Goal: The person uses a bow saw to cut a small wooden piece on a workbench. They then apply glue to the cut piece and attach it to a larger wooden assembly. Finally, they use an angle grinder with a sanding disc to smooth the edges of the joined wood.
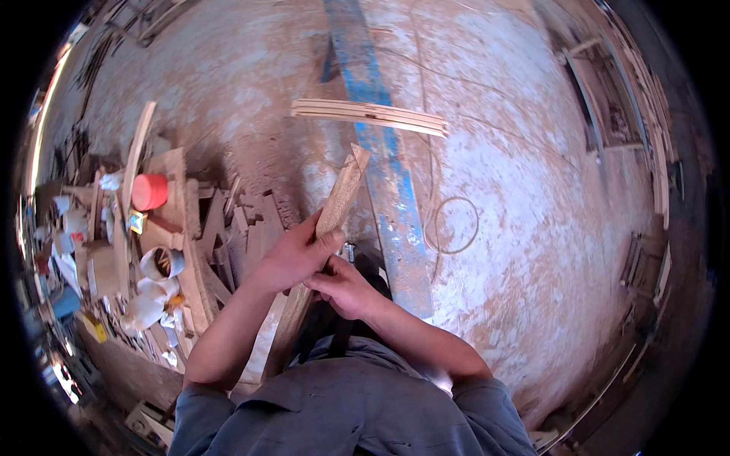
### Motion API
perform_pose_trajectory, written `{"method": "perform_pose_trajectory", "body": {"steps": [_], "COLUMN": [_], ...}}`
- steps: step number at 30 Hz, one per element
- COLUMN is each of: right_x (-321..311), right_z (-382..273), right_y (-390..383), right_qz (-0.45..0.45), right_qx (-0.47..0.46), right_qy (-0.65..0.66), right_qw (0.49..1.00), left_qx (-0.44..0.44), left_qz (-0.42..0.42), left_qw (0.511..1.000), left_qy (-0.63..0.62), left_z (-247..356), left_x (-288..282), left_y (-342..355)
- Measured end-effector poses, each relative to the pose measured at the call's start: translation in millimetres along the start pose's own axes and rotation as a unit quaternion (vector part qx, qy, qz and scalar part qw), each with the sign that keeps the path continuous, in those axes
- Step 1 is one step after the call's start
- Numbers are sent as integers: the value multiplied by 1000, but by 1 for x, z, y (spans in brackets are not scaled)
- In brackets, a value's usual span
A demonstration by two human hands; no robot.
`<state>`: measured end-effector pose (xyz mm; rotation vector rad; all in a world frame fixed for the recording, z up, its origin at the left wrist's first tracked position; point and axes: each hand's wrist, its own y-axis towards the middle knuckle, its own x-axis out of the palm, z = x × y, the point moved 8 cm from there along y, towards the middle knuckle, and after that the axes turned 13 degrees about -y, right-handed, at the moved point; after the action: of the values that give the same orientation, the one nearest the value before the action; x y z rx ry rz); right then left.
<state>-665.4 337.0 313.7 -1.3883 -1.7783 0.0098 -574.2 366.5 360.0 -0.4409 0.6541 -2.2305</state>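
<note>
My left hand is closed around a rough wooden batten that runs diagonally from beside my body toward the middle of the view. Just below and right of it, my right hand is closed on the same batten, its fingertips partly hidden. Beyond the batten's far tip, several pale wooden strips lie crosswise on a long board with worn blue paint.
At left, a cluttered bench holds a red tub, containers and offcuts. Scrap wood lies beside it. A looped hose or cord lies on the dusty floor; timber and frames line the right side.
</note>
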Motion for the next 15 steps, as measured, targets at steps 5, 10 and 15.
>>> {"method": "perform_pose_trajectory", "body": {"steps": [5, 10, 15], "right_x": [-18, -21, -11], "right_z": [6, 19, 26], "right_y": [-21, -33, -47], "right_qz": [13, 36, 71], "right_qx": [-20, -44, -83], "right_qy": [83, 143, 196], "right_qw": [996, 988, 974], "left_qx": [19, -10, 12], "left_qz": [-28, -58, -74], "left_qw": [993, 976, 971], "left_qy": [117, 210, 228], "left_z": [2, -5, -13], "left_x": [32, 51, 64], "left_y": [15, 16, 5]}}
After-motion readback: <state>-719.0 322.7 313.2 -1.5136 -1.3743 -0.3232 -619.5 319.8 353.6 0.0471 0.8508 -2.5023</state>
